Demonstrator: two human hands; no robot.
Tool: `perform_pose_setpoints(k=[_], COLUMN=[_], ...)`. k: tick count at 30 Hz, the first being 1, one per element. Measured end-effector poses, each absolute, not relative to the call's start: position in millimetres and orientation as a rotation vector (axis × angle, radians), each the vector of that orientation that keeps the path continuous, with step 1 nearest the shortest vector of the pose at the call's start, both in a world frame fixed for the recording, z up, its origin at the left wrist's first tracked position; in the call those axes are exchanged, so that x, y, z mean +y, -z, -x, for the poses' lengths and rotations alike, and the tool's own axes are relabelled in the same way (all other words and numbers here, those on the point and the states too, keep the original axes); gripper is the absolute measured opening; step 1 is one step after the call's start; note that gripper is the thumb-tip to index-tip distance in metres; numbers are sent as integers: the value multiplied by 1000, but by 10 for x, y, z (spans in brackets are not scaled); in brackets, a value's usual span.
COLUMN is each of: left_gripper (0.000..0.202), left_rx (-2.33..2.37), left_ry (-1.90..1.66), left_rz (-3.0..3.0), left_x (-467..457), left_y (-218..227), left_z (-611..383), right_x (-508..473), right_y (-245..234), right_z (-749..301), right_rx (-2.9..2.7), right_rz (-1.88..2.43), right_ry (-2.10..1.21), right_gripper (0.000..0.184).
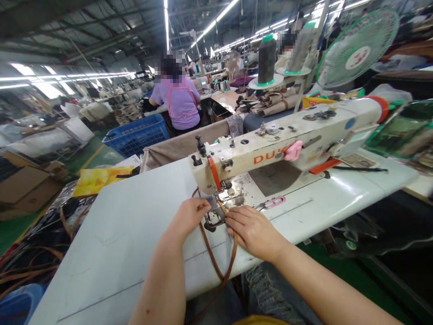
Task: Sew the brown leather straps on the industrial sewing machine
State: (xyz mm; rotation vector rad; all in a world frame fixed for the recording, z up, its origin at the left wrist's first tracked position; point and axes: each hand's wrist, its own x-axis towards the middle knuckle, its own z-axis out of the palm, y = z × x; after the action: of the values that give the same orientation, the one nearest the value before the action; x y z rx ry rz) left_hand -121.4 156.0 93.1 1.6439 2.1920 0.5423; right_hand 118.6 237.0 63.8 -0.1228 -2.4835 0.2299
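A narrow brown leather strap (232, 258) runs under the needle area of a white sewing machine (287, 135) and hangs in a loop over the table's front edge. My right hand (252, 229) lies over the strap just right of the presser foot (219, 197), its fingers closed on it. On the other side, my left hand (191, 215) is pinched close to the needle plate; what its fingertips hold is hidden. Another length of strap passes behind and below that hand. Pink-handled thread snips (275, 202) lie on the machine bed beyond my right hand.
The white sewing table (135, 230) has ruler marks along its front. A blue crate (137, 137) and a seated co-worker in purple (182, 101) are beyond it. Thread cones (267, 61) and a green fan (358, 49) stand behind the machine. Straps and a yellow bag (98, 180) lie left.
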Motion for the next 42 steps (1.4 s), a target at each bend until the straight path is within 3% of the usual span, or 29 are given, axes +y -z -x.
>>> perform_pose_setpoints(k=[24, 42], left_gripper=[20, 19], left_rx=[2266, 2315], left_ry=[-630, -679], left_rz=[-1595, -1560], left_x=[1576, 1581], left_y=[-907, -893], left_z=[1208, 1219], right_x=[2380, 2382], right_y=[-638, -647], right_z=[-1184, -1180], right_rx=[-2542, -2515], right_rz=[148, 130], right_ry=[-241, -213], right_gripper=[29, 21])
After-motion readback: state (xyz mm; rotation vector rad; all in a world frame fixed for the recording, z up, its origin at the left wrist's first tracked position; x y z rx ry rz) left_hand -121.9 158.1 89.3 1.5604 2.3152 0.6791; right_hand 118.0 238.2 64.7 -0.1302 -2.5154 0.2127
